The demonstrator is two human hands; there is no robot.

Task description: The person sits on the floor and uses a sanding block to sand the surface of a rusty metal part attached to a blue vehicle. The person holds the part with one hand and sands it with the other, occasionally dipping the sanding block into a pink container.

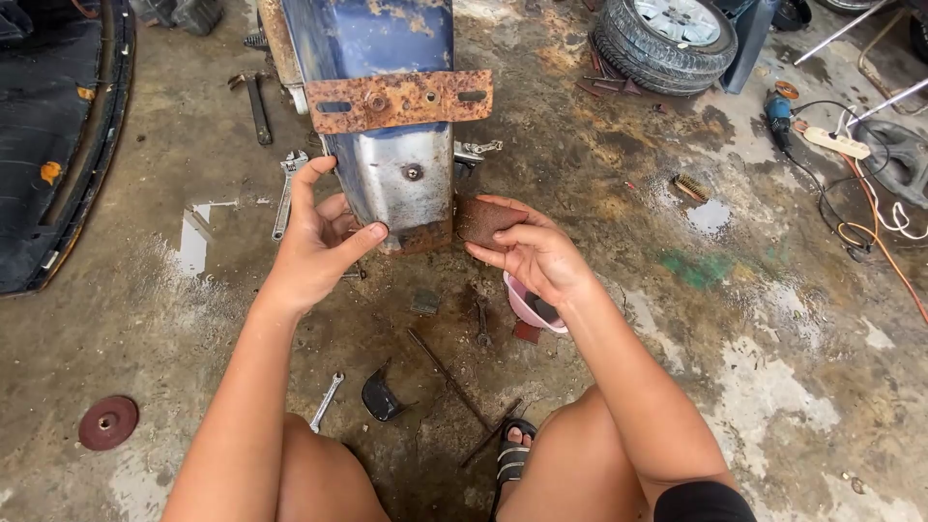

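Note:
A blue, rusted metal fender (391,145) stands upright on the wet concrete floor in front of me, with a rusty bracket plate (398,100) bolted across it. My left hand (319,237) grips the fender's lower left edge, thumb pressed on its bare metal face. Just to the right of the fender's bottom corner, my right hand (532,256) holds a brown piece of sandpaper (483,220). Both of my knees show at the bottom.
A pink bowl (527,307) sits under my right wrist. Wrenches (284,191), a spanner (326,401), metal rods (449,379) and a red grinding disc (107,422) lie on the floor. A tyre (667,39), an angle grinder (778,114) and cables (870,217) are at right; a black bumper (58,145) at left.

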